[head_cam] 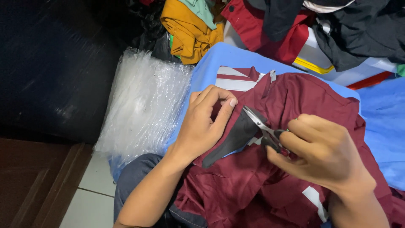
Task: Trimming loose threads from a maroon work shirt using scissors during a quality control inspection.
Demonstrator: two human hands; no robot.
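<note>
A maroon shirt (295, 97) with white stripes at the collar lies across my lap and a blue cloth (236, 57). My left hand (202, 124) pinches the shirt's fabric beside a dark grey strip (236, 137). My right hand (320, 154) grips small metal scissors (258, 121) with dark handles. Their blades point up and left toward my left thumb, over the dark strip.
A stack of clear plastic bags (141, 105) lies to the left on the floor. Heaped garments fill the top: mustard yellow (190, 33), red (257, 31) and black (363, 33). A dark surface (50, 67) and white floor tiles (90, 198) sit at left.
</note>
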